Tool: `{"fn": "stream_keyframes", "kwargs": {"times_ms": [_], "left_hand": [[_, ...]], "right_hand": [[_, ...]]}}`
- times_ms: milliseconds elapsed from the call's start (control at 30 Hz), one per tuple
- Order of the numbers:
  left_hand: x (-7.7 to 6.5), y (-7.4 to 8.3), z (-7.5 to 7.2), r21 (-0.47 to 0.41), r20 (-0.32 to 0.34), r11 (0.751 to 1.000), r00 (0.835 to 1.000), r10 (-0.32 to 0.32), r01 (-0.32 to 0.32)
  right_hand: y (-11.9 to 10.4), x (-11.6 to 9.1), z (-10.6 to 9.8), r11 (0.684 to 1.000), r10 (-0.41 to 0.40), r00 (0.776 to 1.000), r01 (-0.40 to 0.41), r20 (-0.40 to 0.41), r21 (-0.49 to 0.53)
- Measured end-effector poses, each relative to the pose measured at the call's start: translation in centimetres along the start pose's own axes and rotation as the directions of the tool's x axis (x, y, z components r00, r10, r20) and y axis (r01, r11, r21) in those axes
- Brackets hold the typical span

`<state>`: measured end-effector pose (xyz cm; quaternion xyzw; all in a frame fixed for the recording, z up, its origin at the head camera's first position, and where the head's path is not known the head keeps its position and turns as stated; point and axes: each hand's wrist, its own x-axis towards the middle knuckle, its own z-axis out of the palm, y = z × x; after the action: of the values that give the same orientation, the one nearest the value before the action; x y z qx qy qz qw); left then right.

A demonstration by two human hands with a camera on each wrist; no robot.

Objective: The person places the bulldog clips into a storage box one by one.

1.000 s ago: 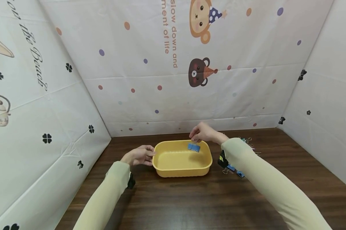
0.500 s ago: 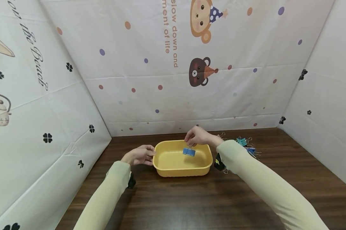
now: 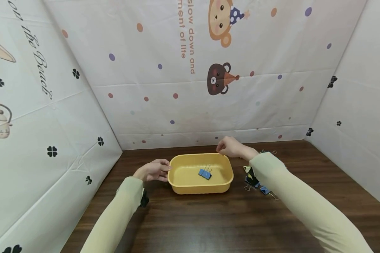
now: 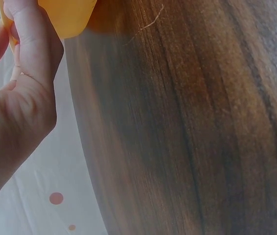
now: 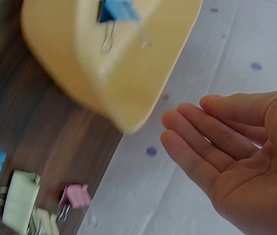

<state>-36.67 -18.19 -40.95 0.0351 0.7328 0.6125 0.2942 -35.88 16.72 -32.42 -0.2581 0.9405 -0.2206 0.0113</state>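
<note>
A yellow plastic basin (image 3: pixel 190 189) stands on the dark wooden table, with one blue binder clip (image 3: pixel 204 174) lying inside it, wire handles up. My left hand (image 3: pixel 153 170) pinches the basin's left rim between thumb and fingers; the left wrist view shows that hand (image 4: pixel 31 63) at the yellow edge. Over the basin's far right corner is my right hand (image 3: pixel 231 146). In the right wrist view this hand (image 5: pixel 231 147) holds nothing, its fingers loosely bent and apart from the basin.
Right of the basin, partly under the right forearm, lie several binder clips, among them a blue clip (image 3: pixel 264 190). The right wrist view shows a pale green clip (image 5: pixel 20 201) and a pink clip (image 5: pixel 76 196). Printed white sheets (image 3: pixel 152 116) wall the table's back and sides.
My right hand lowered the blue binder clip over the basin, let it go inside, and moved back to the right. The left hand stayed at the rim.
</note>
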Motion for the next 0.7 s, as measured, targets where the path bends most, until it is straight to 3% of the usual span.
{"fn": "stream_keyframes", "kwargs": {"times_ms": [367, 700], "left_hand": [[-0.1, 0.1, -0.2, -0.007, -0.006, 1.0, 1.0, -0.003, 0.003], [-0.2, 0.0, 0.0, -0.011, 0.001, 1.0, 1.0, 0.001, -0.001]], "right_hand": [[4.6, -2.8, -1.8, 0.992, 0.105, 0.994, -0.105, -0.003, -0.077], [8.7, -3.9, -1.7, 0.974, 0.204, 0.978, -0.208, -0.046, -0.095]]}}
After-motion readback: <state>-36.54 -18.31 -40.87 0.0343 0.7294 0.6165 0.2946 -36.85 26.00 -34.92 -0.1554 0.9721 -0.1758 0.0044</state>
